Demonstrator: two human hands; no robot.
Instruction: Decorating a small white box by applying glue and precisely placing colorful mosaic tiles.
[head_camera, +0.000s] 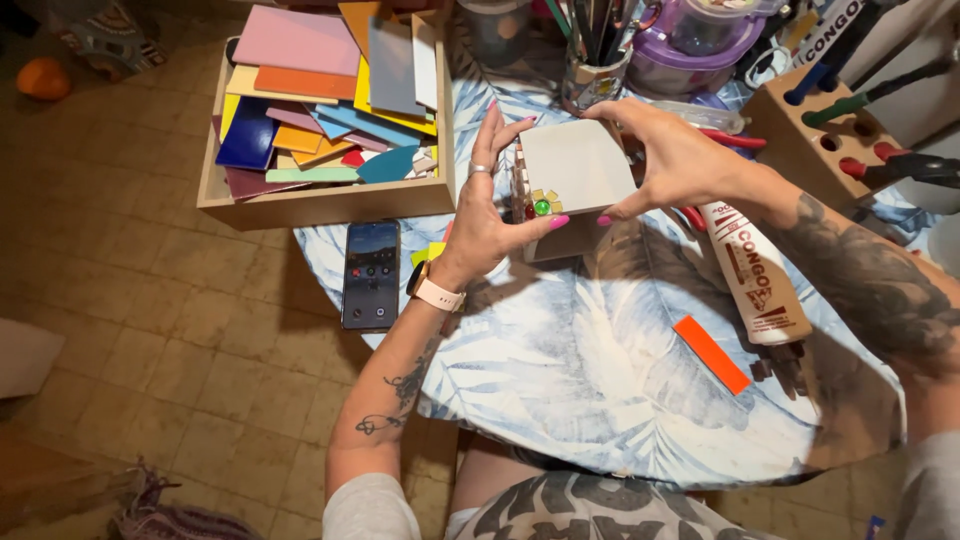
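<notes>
I hold a small pale wooden box (577, 165) up over the table with both hands. My left hand (486, 210) grips its left side, where a mosaic flower with a green bead centre (541, 206) and small tile bits are stuck. My right hand (672, 160) holds the box's top and right edge, fingers spread around it. A white glue bottle (755, 272) lies on the table under my right forearm, and an orange tile strip (711, 354) lies in front of it.
A wooden tray (330, 203) full of coloured tile sheets sits at the table's left back. A dark phone (371, 274) lies at the left edge of the leaf-patterned tablecloth (590, 370). A brush cup (592, 75), purple lidded container (690, 45) and wooden tool block (815, 135) stand at the back.
</notes>
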